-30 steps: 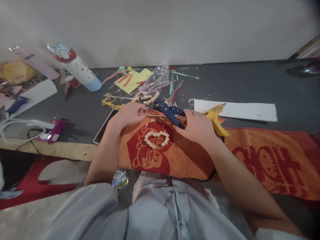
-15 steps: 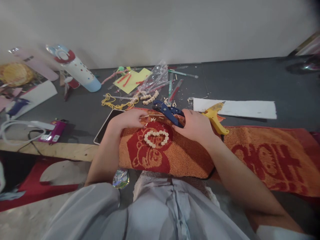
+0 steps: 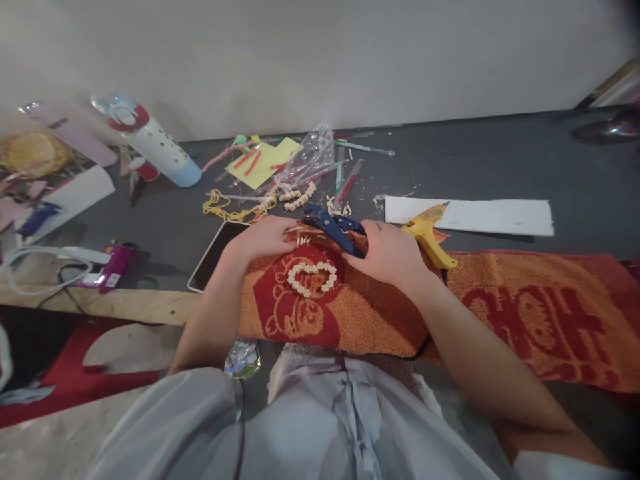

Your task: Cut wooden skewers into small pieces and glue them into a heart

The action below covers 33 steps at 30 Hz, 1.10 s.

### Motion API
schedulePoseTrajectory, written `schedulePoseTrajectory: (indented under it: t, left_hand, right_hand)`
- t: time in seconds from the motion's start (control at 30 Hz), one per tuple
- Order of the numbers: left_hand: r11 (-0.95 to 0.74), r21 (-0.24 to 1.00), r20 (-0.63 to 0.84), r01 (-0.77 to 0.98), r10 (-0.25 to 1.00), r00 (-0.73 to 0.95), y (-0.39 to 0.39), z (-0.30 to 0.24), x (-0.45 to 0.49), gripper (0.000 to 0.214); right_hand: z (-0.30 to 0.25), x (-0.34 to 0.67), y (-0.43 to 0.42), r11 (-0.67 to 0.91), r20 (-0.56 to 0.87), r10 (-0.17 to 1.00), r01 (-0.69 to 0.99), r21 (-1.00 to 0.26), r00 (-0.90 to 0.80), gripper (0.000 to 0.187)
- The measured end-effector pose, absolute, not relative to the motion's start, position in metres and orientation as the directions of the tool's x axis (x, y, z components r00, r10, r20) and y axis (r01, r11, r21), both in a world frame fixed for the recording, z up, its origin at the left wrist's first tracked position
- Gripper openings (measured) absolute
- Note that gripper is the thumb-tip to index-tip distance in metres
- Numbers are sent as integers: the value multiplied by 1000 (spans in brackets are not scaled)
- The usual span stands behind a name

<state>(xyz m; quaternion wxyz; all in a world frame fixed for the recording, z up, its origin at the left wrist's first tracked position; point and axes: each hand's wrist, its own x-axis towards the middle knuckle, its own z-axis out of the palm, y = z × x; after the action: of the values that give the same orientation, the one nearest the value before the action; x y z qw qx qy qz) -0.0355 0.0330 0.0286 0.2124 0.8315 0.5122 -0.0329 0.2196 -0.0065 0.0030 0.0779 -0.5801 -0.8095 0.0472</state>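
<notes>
My right hand (image 3: 391, 253) is closed around blue-handled cutters (image 3: 330, 225), whose jaws point left over the far edge of an orange and red towel (image 3: 380, 303). My left hand (image 3: 263, 238) pinches a thin wooden stick (image 3: 300, 230) and holds it toward the cutter jaws. A heart made of small pale wooden pieces (image 3: 313, 276) lies on the towel just in front of both hands. Short cut stick bits (image 3: 303, 240) lie near the left fingers.
A yellow glue gun (image 3: 427, 230) lies right of my right hand, beside a white strip (image 3: 475, 215). A tablet (image 3: 216, 252) sits under the towel's left edge. Beyond are a clear bag (image 3: 310, 157), yellow paper (image 3: 260, 161), yellow cord (image 3: 223, 205), a dotted bottle (image 3: 150, 139).
Both hands slid slightly nearer to me and to the heart, keeping hold of the stick and the cutters. The view tipped a little.
</notes>
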Motion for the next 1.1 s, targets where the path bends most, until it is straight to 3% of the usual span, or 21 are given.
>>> schedulePoseTrajectory:
  t: [0.17,0.4,1.1]
  left_hand:
    - [-411,256,-272,875,838,473,34,24,-34,21]
    - [-371,282,-268,885,855,444,34,23,-36,28]
    - [-422,289,-264,859,827,496,36,24,-32,18]
  right_hand:
    - [3,220,-7,331,89,943,929,-165,-320,47]
    - [2,220,-6,357,78,934,919,-166,-349,47]
    - [6,221,-7,336,63,942,924,-182,-330,47]
